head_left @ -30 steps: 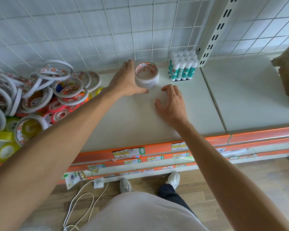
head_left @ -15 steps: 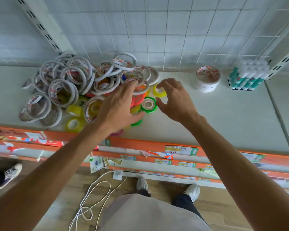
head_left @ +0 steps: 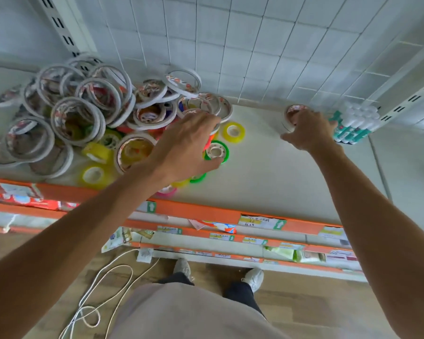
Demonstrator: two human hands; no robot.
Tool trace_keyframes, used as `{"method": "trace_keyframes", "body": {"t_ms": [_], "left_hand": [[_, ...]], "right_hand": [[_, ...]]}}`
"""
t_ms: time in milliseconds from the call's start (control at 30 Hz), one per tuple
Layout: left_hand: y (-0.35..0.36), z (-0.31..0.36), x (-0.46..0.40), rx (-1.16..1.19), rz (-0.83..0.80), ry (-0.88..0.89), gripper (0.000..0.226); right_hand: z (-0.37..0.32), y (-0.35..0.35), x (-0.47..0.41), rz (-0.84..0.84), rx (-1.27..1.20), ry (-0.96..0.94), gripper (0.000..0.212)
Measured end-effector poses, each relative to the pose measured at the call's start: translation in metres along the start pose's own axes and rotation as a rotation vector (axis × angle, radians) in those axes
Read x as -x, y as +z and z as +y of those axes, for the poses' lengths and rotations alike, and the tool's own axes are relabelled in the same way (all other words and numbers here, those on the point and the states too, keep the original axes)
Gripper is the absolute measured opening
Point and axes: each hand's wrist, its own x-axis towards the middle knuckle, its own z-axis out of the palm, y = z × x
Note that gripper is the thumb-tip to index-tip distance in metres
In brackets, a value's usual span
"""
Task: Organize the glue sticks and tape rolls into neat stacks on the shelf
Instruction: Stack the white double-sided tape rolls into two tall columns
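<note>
The left hand (head_left: 186, 148) reached with spread fingers over the pile (head_left: 88, 123), probably to take a roll. The right hand (head_left: 306, 133) curled loosely around the stack (head_left: 290, 118) beside the glue sticks (head_left: 353, 126), likely steadying it.

a shop is shown — a stationery aisle, by the look of it. a cream metal shelf (head_left: 267, 182) is seen with an orange front rail (head_left: 206, 214), and price labels (head_left: 262, 221) with green arrows are stuck along it. more orange-edged shelves (head_left: 230, 243) are stepped below, also tagged. behind, a white wire grid back panel (head_left: 230, 45) is fixed between slotted uprights (head_left: 66, 33) — standard retail racking. stock is laid out in bulk: a heap of tape rolls (head_left: 88, 118) at the left, a block of glue sticks (head_left: 355, 123) at the right. wood-look flooring (head_left: 316, 297) is seen beneath.
</note>
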Motion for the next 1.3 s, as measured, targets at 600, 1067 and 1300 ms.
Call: {"method": "trace_keyframes", "body": {"t_ms": [600, 1067, 1300], "left_hand": [[0.038, 0.064, -0.048, 0.012, -0.052, 0.048, 0.070], [0.048, 0.085, -0.059, 0.038, -0.029, 0.034, 0.070], [0.051, 0.076, -0.050, 0.040, -0.045, 0.018, 0.059]], "right_hand": [[0.006, 0.005, -0.013, -0.011, -0.106, 0.015, 0.046], [0.014, -0.006, -0.003, 0.051, -0.160, -0.045, 0.037], [0.021, -0.008, 0.041, 0.284, -0.190, -0.283, 0.032]]}}
